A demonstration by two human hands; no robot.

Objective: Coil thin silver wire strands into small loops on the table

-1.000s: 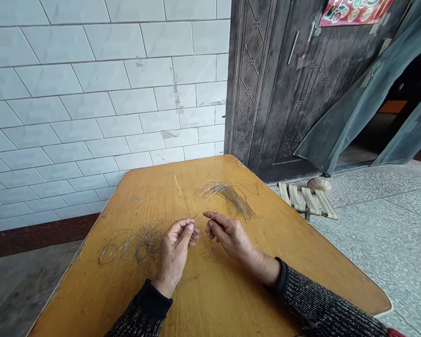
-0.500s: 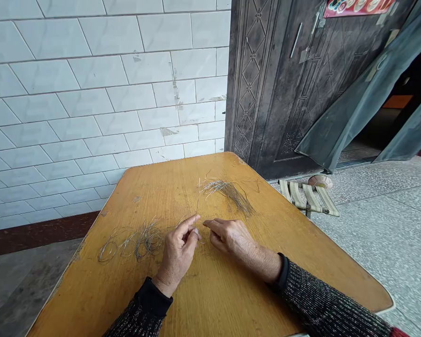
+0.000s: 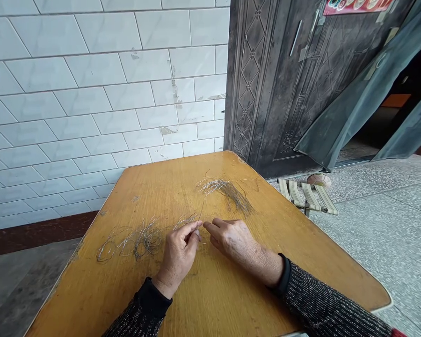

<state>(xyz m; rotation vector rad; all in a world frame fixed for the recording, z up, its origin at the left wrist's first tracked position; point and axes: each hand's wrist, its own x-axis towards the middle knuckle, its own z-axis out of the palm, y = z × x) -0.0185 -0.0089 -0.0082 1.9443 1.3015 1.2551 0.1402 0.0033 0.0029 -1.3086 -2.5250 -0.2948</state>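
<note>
Our bare left hand (image 3: 178,255) pinches thin dark metal wire (image 3: 202,208) above yellow-brown wooden table (image 3: 161,187); wire points toward one o'clock. Bare right hand (image 3: 232,237) at left's three o'clock, fingers curled; we can't tell if gripping. We judge wire light, springy; best pinched near bottom.

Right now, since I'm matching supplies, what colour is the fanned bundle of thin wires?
The fanned wire bundle is silvery to dull grey, in the head view.

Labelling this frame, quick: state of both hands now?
Left hand: closed, thumb and forefinger pinching a thin wire.
Right hand: partly curled, close beside the left; whether it grips anything can't be told.
</note>
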